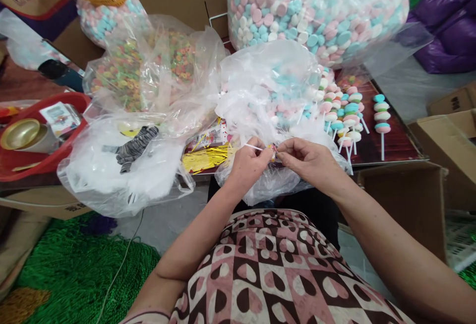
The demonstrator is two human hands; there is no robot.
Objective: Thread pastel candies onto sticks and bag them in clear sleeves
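Note:
My left hand (250, 162) is closed round a thin white stick (252, 146), which pokes out to the left above the fingers. A small shiny, colourful piece (273, 150) shows between my two hands; its kind is too small to tell. With thumb and finger, my right hand (310, 161) pinches at that piece from the right. Both hands are over a clear plastic bag (275, 185) at the table's front edge. To the right lie several marshmallow skewers (351, 108) on white sticks, and a single marshmallow skewer (382, 115) lies apart from them.
A large bag of pastel marshmallows (316, 21) stands at the back. Bags of colourful ring candies (141, 66) are to the left. Gold twist ties (206, 159) lie near my left hand. A red basin (74, 138) is far left; an open cardboard box (405, 200) stands below right.

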